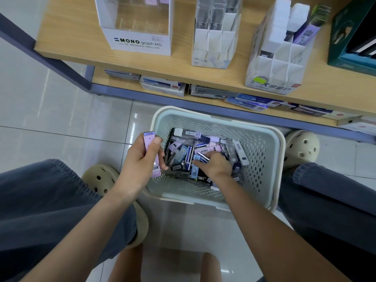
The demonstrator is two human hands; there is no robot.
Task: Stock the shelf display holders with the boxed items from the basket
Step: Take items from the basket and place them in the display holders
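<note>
A pale perforated basket (262,151) stands on the floor in front of the shelf, holding several small boxed items (205,142) in lilac, blue, black and clear packs. My left hand (142,159) grips a slim lilac box (151,151) above the basket's left rim. My right hand (213,164) is down inside the basket among the boxes, its fingers on a light blue pack (198,158); whether it grips the pack is hidden. On the wooden shelf (179,62) stand three white display holders: a MONO graph one (140,43), a middle one (213,43) and a right one (278,66).
A dark green box (350,37) sits at the shelf's right end. A lower shelf (203,92) holds flat boxes. My knees and two beige clogs (301,147) flank the basket on the white tiled floor (50,119).
</note>
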